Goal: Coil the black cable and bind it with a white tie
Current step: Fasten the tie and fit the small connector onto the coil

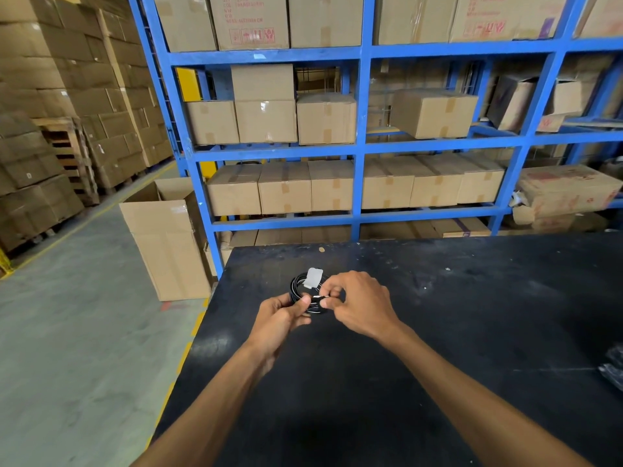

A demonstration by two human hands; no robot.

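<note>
Both hands meet above the near-left part of a black table (438, 298). Left hand (281, 315) is closed around the left side of the coiled black cable (296, 288), thumb pressed on top of the loops. Right hand (360, 303) has thumb and forefinger pinched on a thin white tie (318, 296) that crosses the bundle at its near side; the remaining fingers are curled in. Whether the tie is fully wrapped or twisted cannot be determined, since the fingers cover it.

Cable condition: wound into a small round coil, held just above or on the tabletop; contact with the surface cannot be confirmed. A pale white tag or plug cover (313, 277) sits on the far edge of the coil.

Surroundings: a dark bundle (613, 369) lies at the right edge of the table, well apart from the hands. Blue shelving (360, 146) loaded with cardboard boxes (266, 121) stands behind the table. An open carton (165, 237) stands on the concrete floor (84, 332) to the left.
</note>
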